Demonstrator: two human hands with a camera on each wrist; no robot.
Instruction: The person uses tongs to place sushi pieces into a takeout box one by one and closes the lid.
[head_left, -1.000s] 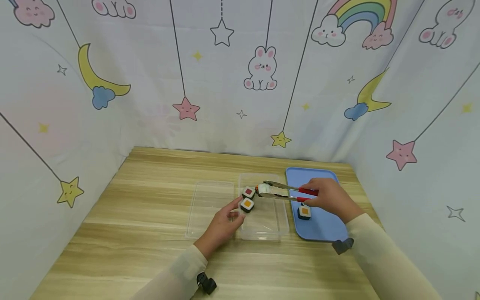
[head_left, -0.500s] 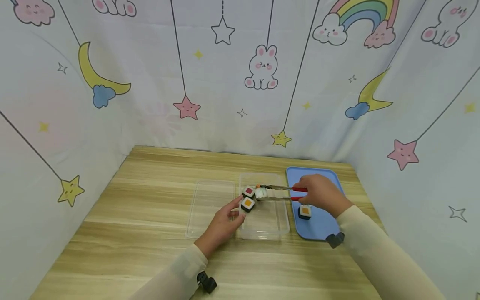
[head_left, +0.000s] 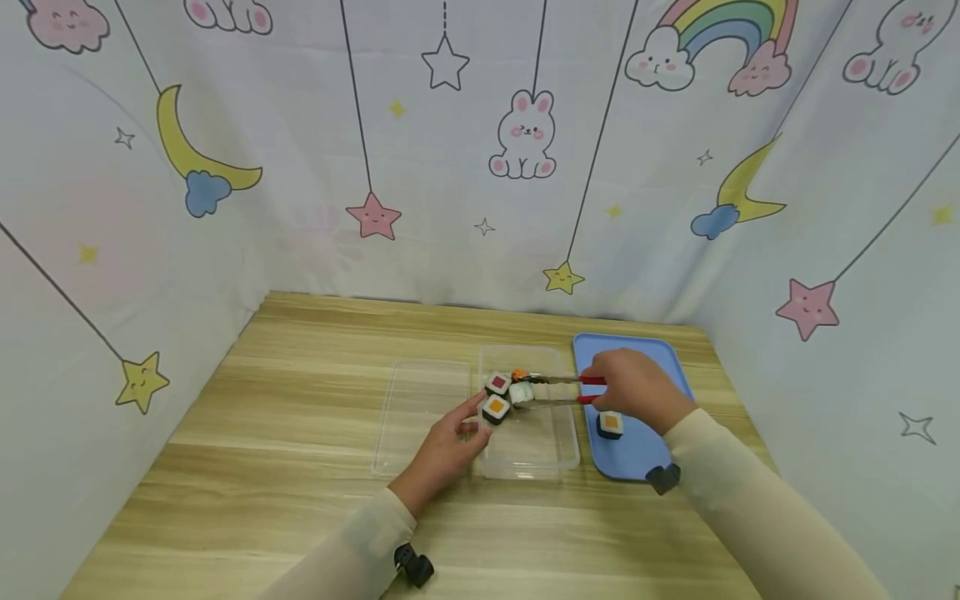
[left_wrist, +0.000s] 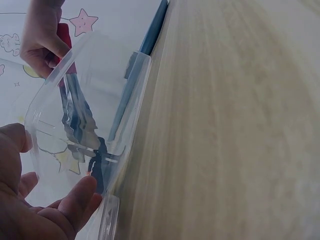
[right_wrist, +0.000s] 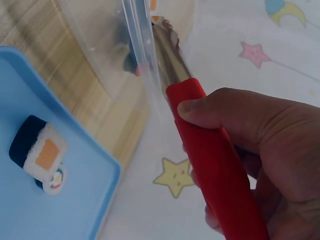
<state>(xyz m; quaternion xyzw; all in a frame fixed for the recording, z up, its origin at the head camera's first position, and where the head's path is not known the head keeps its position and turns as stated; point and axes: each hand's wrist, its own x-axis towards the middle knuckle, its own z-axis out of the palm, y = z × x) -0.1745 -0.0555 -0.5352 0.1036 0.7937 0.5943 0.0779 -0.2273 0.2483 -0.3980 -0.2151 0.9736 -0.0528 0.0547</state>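
Observation:
My left hand (head_left: pixel 441 454) touches the left wall of a clear plastic container (head_left: pixel 525 454), finger and thumb spread along it. Inside, at that wall, stand two toy sushi rolls, one with a red centre (head_left: pixel 497 383) and one with a yellow centre (head_left: pixel 495 407). My right hand (head_left: pixel 641 387) grips red-handled metal tongs (right_wrist: pixel 212 160). Their tips reach into the container, one on each side of a pale whitish sushi piece (head_left: pixel 521 392). An orange bit (head_left: pixel 520 375) shows behind it; whether the tips touch the piece, I cannot tell.
Right of the container lies a blue tray (head_left: pixel 641 462) with an orange-centred roll (head_left: pixel 610 423); a smaller round piece (right_wrist: pixel 55 182) sits beside it in the right wrist view. A clear lid (head_left: pixel 423 421) lies left of the container. Printed curtains (head_left: pixel 450 250) enclose the wooden table (head_left: pixel 300 400).
The right hand and tongs have shifted left and the pale piece now sits beside the other rolls, its orange part turned toward the back. The left hand has stayed put.

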